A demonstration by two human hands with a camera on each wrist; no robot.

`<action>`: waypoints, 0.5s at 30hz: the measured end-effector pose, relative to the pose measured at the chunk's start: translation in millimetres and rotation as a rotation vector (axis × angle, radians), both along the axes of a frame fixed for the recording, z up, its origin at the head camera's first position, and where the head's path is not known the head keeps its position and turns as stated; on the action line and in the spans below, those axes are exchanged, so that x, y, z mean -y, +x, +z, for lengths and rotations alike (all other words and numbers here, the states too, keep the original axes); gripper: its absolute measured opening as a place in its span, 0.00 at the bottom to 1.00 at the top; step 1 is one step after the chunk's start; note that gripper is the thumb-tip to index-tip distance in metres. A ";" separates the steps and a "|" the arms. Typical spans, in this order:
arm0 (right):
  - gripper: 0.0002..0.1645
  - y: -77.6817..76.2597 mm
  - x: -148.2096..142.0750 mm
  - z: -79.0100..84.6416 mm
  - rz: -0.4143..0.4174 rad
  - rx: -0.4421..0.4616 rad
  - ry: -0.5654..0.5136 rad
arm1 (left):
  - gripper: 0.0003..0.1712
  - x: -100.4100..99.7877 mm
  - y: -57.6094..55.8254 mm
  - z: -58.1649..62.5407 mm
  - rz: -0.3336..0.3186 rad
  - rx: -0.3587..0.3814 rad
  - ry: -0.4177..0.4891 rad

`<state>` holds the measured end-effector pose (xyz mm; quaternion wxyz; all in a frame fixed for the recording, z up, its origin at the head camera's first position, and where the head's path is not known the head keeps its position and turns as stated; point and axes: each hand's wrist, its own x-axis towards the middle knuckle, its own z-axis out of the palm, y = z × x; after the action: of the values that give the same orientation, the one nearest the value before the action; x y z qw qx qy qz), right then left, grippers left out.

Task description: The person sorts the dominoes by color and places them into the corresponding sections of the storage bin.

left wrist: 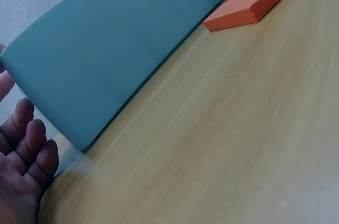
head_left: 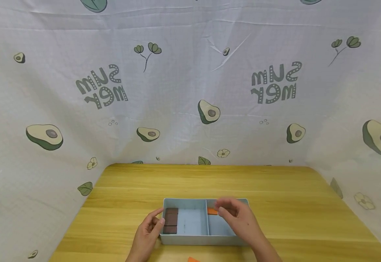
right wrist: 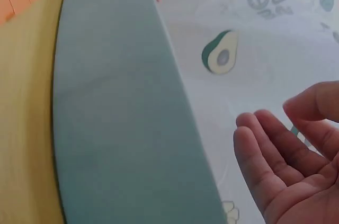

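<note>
A light blue-grey box [head_left: 184, 240] with a divider [head_left: 207, 218] stands on the table. Dark brown rectangular pieces [head_left: 171, 220] lie along the left wall of its left compartment. An orange piece [head_left: 212, 211] lies at the back left of the right compartment, partly behind my right hand [head_left: 239, 220]. That hand hovers over the right compartment with bent fingers, thumb and fingertips apart, and nothing between them. My left hand [head_left: 147, 231] rests its fingers against the box's left end. In the left wrist view, the other fingers of the left hand [left wrist: 26, 150] hang loosely curled beside the box corner.
Orange flat pieces [left wrist: 254, 1] lie on the wooden table [head_left: 118, 203] in front of the box; the head view catches only the tip of an orange piece [head_left: 192, 259] at its bottom edge. A white printed cloth [head_left: 177, 83] surrounds the table's back and sides.
</note>
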<state>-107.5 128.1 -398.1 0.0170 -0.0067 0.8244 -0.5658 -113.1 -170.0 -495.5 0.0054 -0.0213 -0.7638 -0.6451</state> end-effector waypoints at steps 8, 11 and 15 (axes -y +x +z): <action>0.23 30.9 1.0 -5.0 0.287 0.072 -0.210 | 0.22 -0.2 -0.6 -0.5 0.004 0.009 0.003; 0.25 39.0 1.5 -14.3 0.338 0.113 -0.289 | 0.22 -0.3 -0.8 -0.7 0.007 0.007 0.004; 0.28 45.6 1.5 -30.8 0.407 0.163 -0.367 | 0.22 -0.5 -0.8 -0.8 0.008 0.008 0.007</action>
<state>-61.9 126.5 -428.9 0.1950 -0.1297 0.6859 -0.6890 -113.9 -169.4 -496.3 0.0049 -0.0156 -0.7616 -0.6478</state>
